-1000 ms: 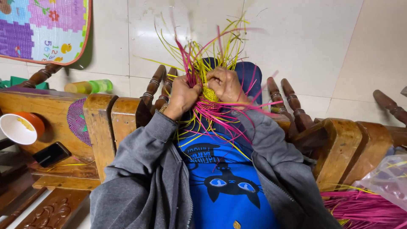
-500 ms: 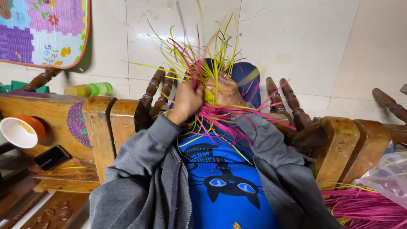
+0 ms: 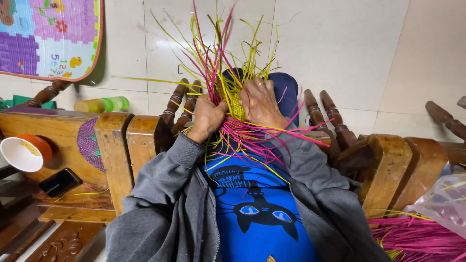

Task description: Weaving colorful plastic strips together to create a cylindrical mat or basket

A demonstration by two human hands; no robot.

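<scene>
Both of my hands grip a half-woven piece of pink and yellow-green strips (image 3: 236, 109), held over my knees above my blue shirt. My left hand (image 3: 208, 115) clutches its left side, fingers curled around a bunch of strands. My right hand (image 3: 261, 102), with a ring on one finger, presses on the woven yellow centre from the right. Loose strand ends fan upward and outward around both hands. Grey jacket sleeves cover both arms.
Carved wooden chair arms (image 3: 378, 160) flank me. A white and orange bowl (image 3: 25, 153) and a dark phone (image 3: 59, 182) sit at left. A yellow-green bottle (image 3: 102, 104) lies on the tiled floor. A bundle of pink strips (image 3: 417, 237) and a plastic bag (image 3: 444, 201) lie at lower right.
The weaving has turned slightly in my hands and the loose strands have swung upward. My left hand has shifted its hold lower on the strands.
</scene>
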